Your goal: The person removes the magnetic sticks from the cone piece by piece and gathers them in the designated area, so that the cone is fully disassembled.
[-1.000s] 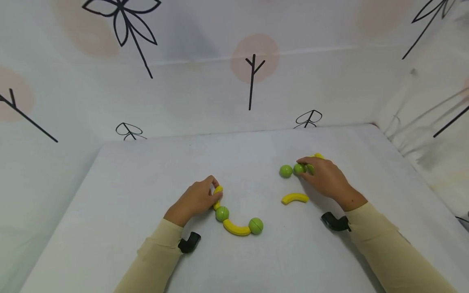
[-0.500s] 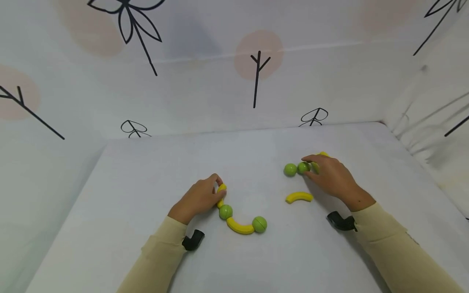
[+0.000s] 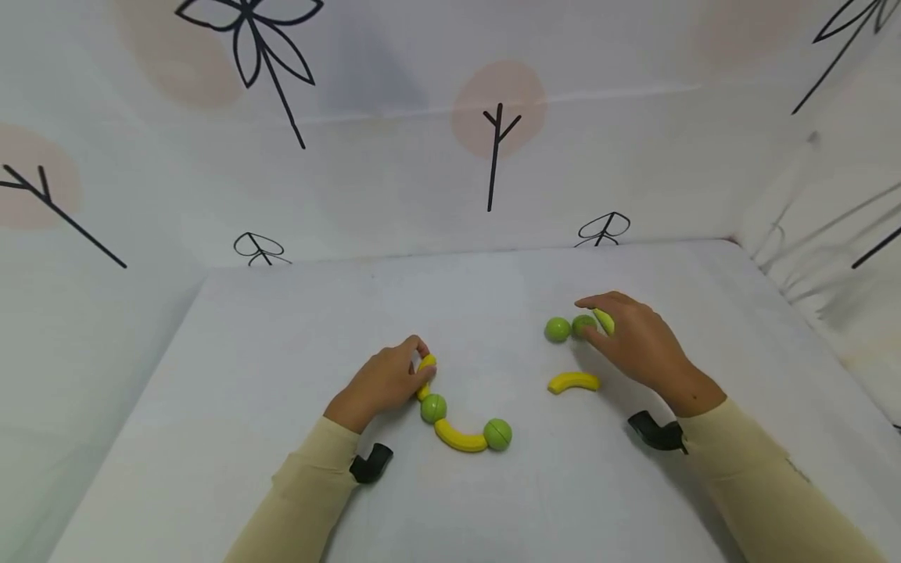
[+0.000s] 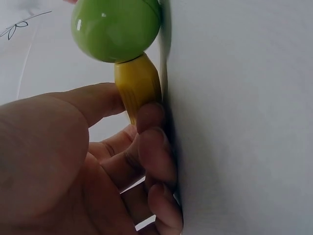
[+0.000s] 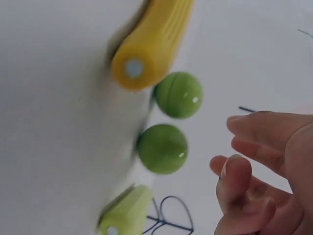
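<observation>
My left hand (image 3: 385, 378) pinches a curved yellow magnetic rod (image 4: 136, 81) between thumb and fingers. The rod's end meets a green ball (image 3: 433, 408). From that ball a second curved yellow rod (image 3: 461, 438) runs to another green ball (image 3: 497, 434), all in one chain on the table. My right hand (image 3: 639, 342) hovers over the right side, fingers spread and holding nothing. Below and left of its fingers lie two green balls (image 5: 163, 149) (image 5: 179, 95) and a yellow-green rod (image 5: 128, 211), partly hidden by the hand in the head view.
A loose curved yellow rod (image 3: 573, 381) lies between the chain and my right hand. The white-covered table (image 3: 317, 305) meets a patterned cloth wall (image 3: 394, 188) at the back. Black wrist mounts (image 3: 371, 463) stick out from both sleeves.
The whole head view has shifted slightly. My right hand has risen a little and its fingers have spread; a yellow piece behind it is now hidden. My left hand keeps its pinch.
</observation>
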`<act>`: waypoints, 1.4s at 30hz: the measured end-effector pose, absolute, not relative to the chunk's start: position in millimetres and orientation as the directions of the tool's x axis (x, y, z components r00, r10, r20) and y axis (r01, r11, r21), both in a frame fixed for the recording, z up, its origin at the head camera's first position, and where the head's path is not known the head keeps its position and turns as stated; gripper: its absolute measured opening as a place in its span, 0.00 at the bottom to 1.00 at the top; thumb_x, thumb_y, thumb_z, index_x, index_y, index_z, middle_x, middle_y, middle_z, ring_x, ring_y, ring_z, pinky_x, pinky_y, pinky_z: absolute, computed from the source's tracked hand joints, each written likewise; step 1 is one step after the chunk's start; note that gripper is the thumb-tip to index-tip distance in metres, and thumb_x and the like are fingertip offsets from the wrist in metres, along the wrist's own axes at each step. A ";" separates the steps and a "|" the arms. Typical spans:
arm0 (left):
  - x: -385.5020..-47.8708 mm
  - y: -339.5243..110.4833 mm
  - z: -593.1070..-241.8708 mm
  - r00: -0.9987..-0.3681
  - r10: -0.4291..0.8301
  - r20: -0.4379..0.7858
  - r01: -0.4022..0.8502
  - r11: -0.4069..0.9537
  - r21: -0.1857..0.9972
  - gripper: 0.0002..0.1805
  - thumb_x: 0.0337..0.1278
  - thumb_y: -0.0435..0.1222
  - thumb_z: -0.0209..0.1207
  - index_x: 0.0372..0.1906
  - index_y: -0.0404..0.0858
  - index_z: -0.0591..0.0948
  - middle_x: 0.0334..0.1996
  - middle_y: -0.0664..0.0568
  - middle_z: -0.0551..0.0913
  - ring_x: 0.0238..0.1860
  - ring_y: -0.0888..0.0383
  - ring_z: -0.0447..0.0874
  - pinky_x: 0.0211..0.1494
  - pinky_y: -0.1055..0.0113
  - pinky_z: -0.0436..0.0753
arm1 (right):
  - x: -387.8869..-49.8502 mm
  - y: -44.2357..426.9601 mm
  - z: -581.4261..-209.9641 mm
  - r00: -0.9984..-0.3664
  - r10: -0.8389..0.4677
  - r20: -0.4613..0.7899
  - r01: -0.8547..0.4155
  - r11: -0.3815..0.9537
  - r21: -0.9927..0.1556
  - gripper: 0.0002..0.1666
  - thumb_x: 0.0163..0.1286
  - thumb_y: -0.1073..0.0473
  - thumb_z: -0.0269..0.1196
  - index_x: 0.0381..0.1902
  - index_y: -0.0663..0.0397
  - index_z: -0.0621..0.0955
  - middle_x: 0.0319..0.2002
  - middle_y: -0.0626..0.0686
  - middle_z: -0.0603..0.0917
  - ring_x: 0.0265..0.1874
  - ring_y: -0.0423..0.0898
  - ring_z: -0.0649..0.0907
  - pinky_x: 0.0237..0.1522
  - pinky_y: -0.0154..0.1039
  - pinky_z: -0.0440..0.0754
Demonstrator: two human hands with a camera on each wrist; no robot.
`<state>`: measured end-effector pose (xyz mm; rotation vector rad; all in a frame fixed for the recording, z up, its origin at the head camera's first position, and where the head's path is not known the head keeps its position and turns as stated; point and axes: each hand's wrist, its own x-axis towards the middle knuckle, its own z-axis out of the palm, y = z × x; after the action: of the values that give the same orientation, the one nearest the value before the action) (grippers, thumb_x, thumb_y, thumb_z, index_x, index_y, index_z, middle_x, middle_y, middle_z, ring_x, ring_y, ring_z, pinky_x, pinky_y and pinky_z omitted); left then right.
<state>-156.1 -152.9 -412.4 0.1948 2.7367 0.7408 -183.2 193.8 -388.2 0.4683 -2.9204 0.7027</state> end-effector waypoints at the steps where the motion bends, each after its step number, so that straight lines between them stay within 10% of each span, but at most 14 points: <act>1: -156.4 -152.5 -412.8 -0.946 0.209 -0.248 0.056 0.858 0.510 0.13 0.70 0.45 0.58 0.52 0.44 0.76 0.22 0.53 0.76 0.21 0.58 0.69 0.26 0.67 0.69 | -181.0 190.7 -386.8 -0.943 -0.279 0.180 -0.331 0.832 -0.445 0.23 0.66 0.61 0.68 0.59 0.56 0.81 0.57 0.62 0.82 0.43 0.60 0.83 0.40 0.50 0.83; 6: -156.8 -150.3 -413.7 -0.944 0.224 -0.243 0.071 0.856 0.512 0.15 0.70 0.46 0.58 0.55 0.45 0.75 0.24 0.53 0.77 0.22 0.58 0.71 0.27 0.67 0.70 | -169.1 165.8 -379.0 -0.917 -0.344 0.204 -0.399 0.760 -0.513 0.21 0.65 0.60 0.70 0.56 0.52 0.83 0.52 0.56 0.85 0.23 0.44 0.73 0.23 0.33 0.72; 13: -154.3 -149.1 -407.2 -0.936 0.240 -0.257 0.074 0.849 0.523 0.22 0.69 0.47 0.58 0.63 0.46 0.72 0.27 0.53 0.78 0.24 0.58 0.74 0.29 0.65 0.72 | -163.7 116.3 -372.4 -0.874 -0.463 0.146 -0.456 0.681 -0.573 0.20 0.65 0.59 0.70 0.55 0.51 0.84 0.51 0.53 0.86 0.23 0.40 0.73 0.24 0.32 0.75; 22: -150.3 -147.0 -401.8 -0.906 0.303 -0.297 0.077 0.805 0.588 0.38 0.58 0.54 0.64 0.70 0.46 0.66 0.30 0.55 0.79 0.28 0.59 0.75 0.33 0.66 0.73 | -180.1 72.6 -388.2 -0.804 -0.595 -0.010 -0.484 0.664 -0.570 0.21 0.67 0.58 0.68 0.57 0.53 0.83 0.55 0.51 0.85 0.58 0.50 0.82 0.60 0.49 0.79; 30: -149.3 -146.3 -402.0 -0.894 0.344 -0.287 0.108 0.787 0.607 0.48 0.47 0.57 0.72 0.71 0.47 0.65 0.32 0.53 0.77 0.29 0.58 0.73 0.33 0.66 0.71 | -192.9 55.0 -397.9 -0.743 -0.664 -0.082 -0.526 0.656 -0.542 0.22 0.67 0.59 0.68 0.59 0.55 0.82 0.57 0.51 0.84 0.60 0.49 0.81 0.64 0.49 0.77; 42: -152.4 -145.2 -403.1 -0.904 0.324 -0.278 0.088 0.778 0.622 0.47 0.47 0.55 0.73 0.70 0.44 0.66 0.32 0.54 0.78 0.30 0.57 0.74 0.36 0.65 0.73 | -193.3 55.1 -397.2 -0.757 -0.645 -0.110 -0.552 0.720 -0.421 0.19 0.65 0.56 0.71 0.53 0.49 0.85 0.42 0.48 0.80 0.35 0.40 0.79 0.42 0.36 0.81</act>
<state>-152.4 -145.2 -403.1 0.3131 2.5995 0.8830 -193.3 55.1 -397.2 1.1136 -3.1423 0.6306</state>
